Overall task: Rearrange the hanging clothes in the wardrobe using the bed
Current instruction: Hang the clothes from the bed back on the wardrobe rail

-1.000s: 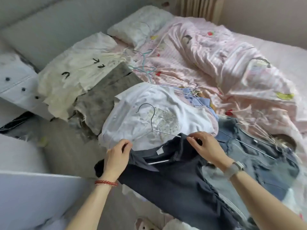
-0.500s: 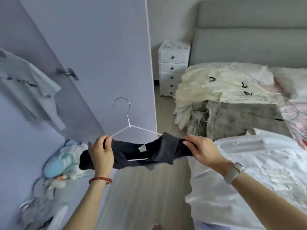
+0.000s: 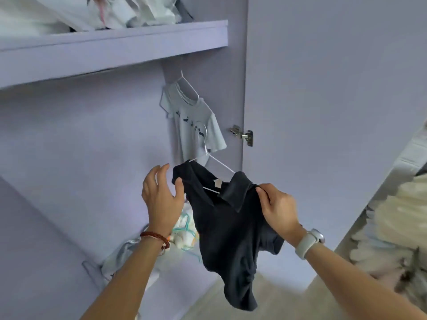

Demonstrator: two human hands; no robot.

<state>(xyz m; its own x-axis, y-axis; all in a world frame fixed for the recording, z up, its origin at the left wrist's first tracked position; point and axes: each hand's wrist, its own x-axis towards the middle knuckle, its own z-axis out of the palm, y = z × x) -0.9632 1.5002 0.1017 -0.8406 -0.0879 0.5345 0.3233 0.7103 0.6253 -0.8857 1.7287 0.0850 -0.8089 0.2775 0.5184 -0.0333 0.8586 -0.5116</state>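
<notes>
A dark collared shirt (image 3: pixel 228 227) hangs on a white wire hanger (image 3: pixel 219 163) in front of the open lilac wardrobe (image 3: pixel 80 135). My right hand (image 3: pixel 278 210) pinches the shirt's right shoulder by the collar. My left hand (image 3: pixel 159 192) is beside the shirt's left shoulder with its fingers spread, and only the thumb touches the cloth. The hanger's hook rises in front of a pale grey T-shirt (image 3: pixel 195 125), which hangs on its own hanger at the wardrobe's right end. The rail is hidden under the shelf (image 3: pixel 115 45).
Folded white things lie on top of the shelf. The open wardrobe door (image 3: pixel 323 100) with a metal hinge (image 3: pixel 242 135) stands at the right. A heap of pale clothes and hangers (image 3: pixel 184 229) lies on the wardrobe floor. Cream clothes on the bed (image 3: pixel 397 215) show at far right.
I have turned from the bed to the wardrobe interior, carrying the dark shirt on its hanger upward. My left hand has let go of the left shoulder and opened.
</notes>
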